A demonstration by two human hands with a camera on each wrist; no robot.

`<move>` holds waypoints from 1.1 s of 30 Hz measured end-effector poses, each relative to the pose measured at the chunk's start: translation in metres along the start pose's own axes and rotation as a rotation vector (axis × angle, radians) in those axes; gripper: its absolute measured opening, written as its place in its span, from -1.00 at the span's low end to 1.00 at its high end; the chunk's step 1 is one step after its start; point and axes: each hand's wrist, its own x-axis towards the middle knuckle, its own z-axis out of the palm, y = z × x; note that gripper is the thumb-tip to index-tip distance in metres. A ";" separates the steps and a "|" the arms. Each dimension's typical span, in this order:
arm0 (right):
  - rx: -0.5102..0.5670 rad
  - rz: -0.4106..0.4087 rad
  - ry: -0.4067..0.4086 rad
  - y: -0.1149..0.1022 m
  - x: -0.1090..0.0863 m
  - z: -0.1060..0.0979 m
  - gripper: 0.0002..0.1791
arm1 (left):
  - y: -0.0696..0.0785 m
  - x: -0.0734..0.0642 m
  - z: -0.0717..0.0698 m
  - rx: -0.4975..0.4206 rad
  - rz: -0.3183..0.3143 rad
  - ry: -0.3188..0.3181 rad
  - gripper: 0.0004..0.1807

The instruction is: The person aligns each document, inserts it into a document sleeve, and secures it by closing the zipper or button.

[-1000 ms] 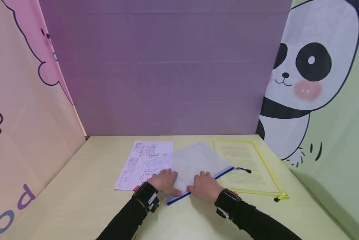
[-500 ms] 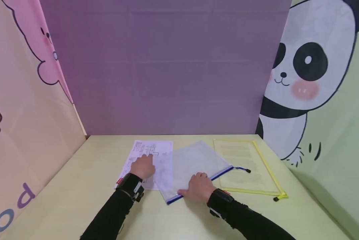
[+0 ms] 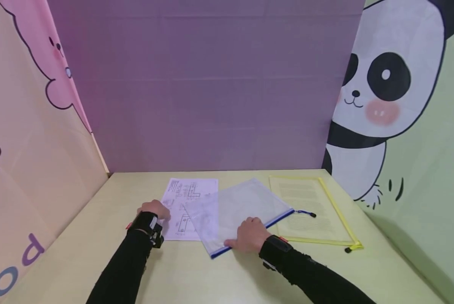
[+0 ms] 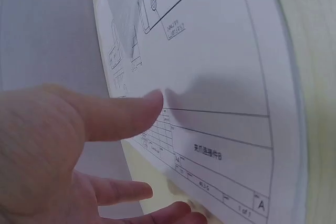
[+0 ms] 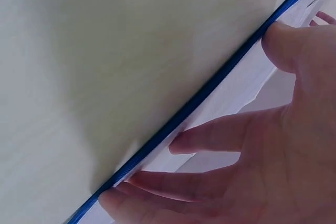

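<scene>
A white sheet with technical drawings (image 3: 177,213) lies flat left of centre. At its left edge is my left hand (image 3: 153,209); in the left wrist view the thumb extends over the printed sheet (image 4: 220,72) while the other fingers are loosely extended beside its edge. Partly covering the sheet's right side is a translucent zip pouch (image 3: 249,198), set at a slant, with a blue zipper (image 3: 280,218) along its near edge. My right hand (image 3: 251,234) rests on that edge. Seen from the right wrist, its thumb and fingertips touch along the blue zipper (image 5: 184,114).
A yellow-edged zip pouch (image 3: 337,211) holding a printed page lies on the right, its black pull tab (image 3: 348,250) at the near corner. The pale tabletop (image 3: 98,228) ends at a purple backdrop (image 3: 219,93), with printed walls on both sides.
My left hand has left the blue-zip pouch, crossed over the drawing sheet and come to its left edge. The right hand has shifted slightly left along the zipper.
</scene>
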 end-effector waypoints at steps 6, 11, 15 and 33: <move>-0.038 -0.023 -0.003 -0.002 0.002 -0.002 -0.11 | -0.005 0.001 0.005 -0.025 -0.028 -0.030 -0.44; -0.028 -0.030 0.009 -0.001 0.005 0.002 -0.13 | -0.008 -0.001 0.002 -0.111 -0.022 -0.085 -0.43; -0.034 -0.032 0.016 -0.002 0.003 0.001 -0.12 | -0.011 -0.005 -0.002 -0.257 -0.041 -0.125 -0.38; 0.091 0.007 -0.022 0.002 0.000 -0.007 -0.17 | -0.003 -0.002 0.006 -0.312 -0.052 -0.091 -0.52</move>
